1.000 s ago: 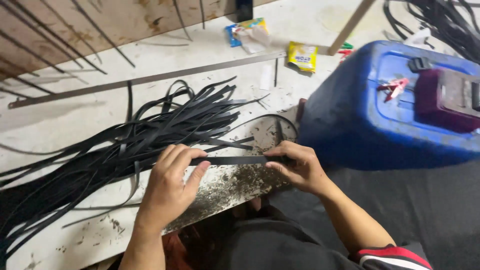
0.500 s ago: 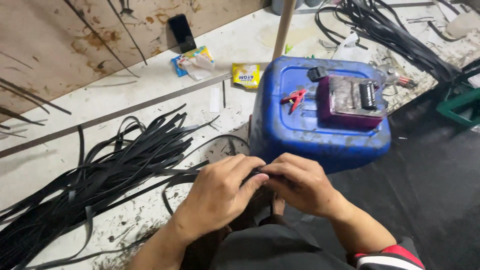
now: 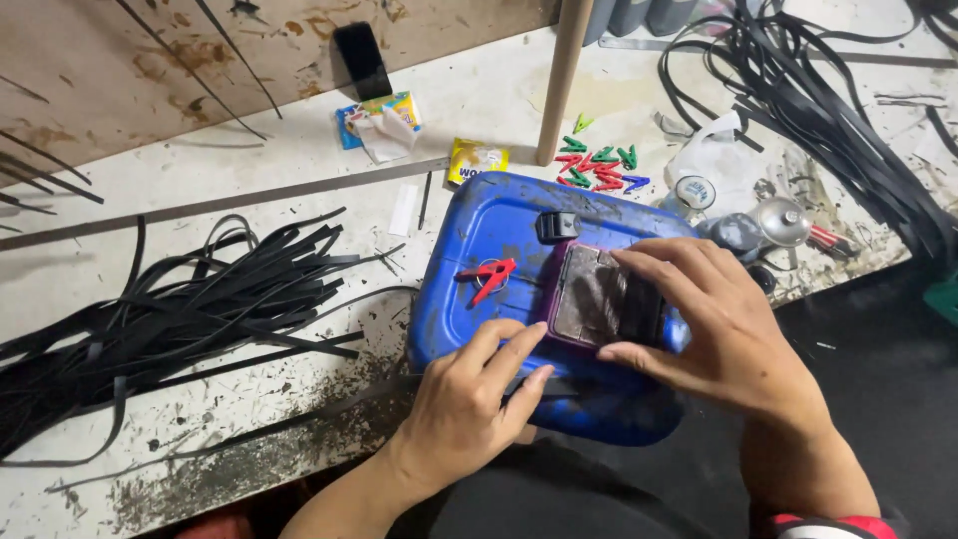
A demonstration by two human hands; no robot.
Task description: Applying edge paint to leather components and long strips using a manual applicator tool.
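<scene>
Nearest, at six o'clock, the left hand (image 3: 469,399) lies with fingers curled close together on the front of the blue plastic drum (image 3: 479,299), pinning what looks like a thin black strip (image 3: 374,391) against its edge; whether it truly grips the strip I cannot tell. At four o'clock the right hand (image 3: 714,324) spreads wide over a dark block (image 3: 599,296) on top of the drum, thumb at the near side, fingertips at the far side, holding it between them. To do this well, I judge the right hand should keep the block flat and steady while the left keeps the strip taut and straight. One red clip (image 3: 487,276) sits at nine o'clock from the block. One heap of black strips (image 3: 190,314) lies at nine o'clock on the white bench (image 3: 479,100). Farther, at twelve, stand one wooden pole (image 3: 561,70), roughly nine small coloured pegs (image 3: 597,168), one yellow packet (image 3: 476,158) and one black phone (image 3: 361,58).
</scene>
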